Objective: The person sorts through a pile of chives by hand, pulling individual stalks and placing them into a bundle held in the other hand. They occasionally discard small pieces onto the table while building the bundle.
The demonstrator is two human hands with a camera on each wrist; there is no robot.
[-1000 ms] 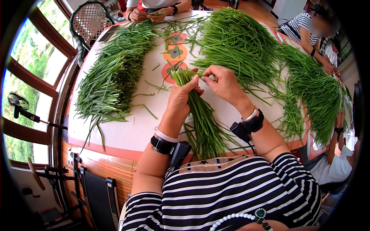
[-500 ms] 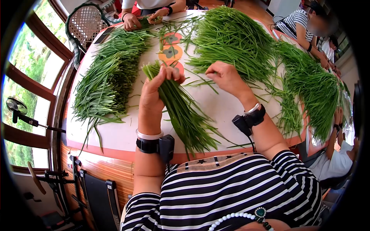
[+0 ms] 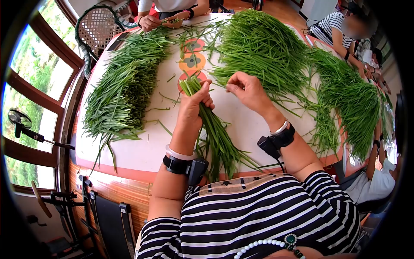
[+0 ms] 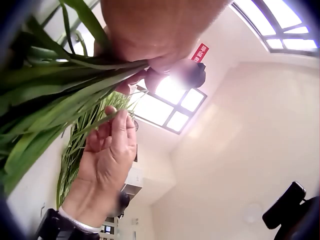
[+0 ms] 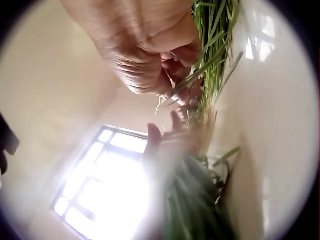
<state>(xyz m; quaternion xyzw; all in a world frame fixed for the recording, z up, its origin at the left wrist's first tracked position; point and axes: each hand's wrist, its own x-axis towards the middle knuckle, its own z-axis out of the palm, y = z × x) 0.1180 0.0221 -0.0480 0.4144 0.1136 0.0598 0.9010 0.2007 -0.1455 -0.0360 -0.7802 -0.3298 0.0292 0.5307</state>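
Observation:
My left hand (image 3: 192, 105) grips a bunch of garlic chives (image 3: 217, 136) just below the pale cut ends, its leaves hanging toward me over the table's near edge. To its right, my right hand (image 3: 249, 93) is raised over the table with thumb and fingertips pinched together. In the left wrist view, a thin chive blade (image 4: 102, 121) runs into the pinch of those fingers; the right wrist view also shows a narrow blade (image 5: 192, 77) at the fingertips, with fine pale wisps below. The two hands are a short gap apart.
A long row of chives (image 3: 125, 86) lies on the left of the white table (image 3: 112, 149), a large heap (image 3: 263, 47) at the far right, and another pile (image 3: 351, 95) beyond it. Loose blades (image 3: 325, 125) are scattered about. Other people (image 3: 172, 8) work around the table.
The left hand swung left with the bunch, away from the right hand, then came partway back right. The right hand left the stem ends and stays pinched, now slightly nearer the bunch again.

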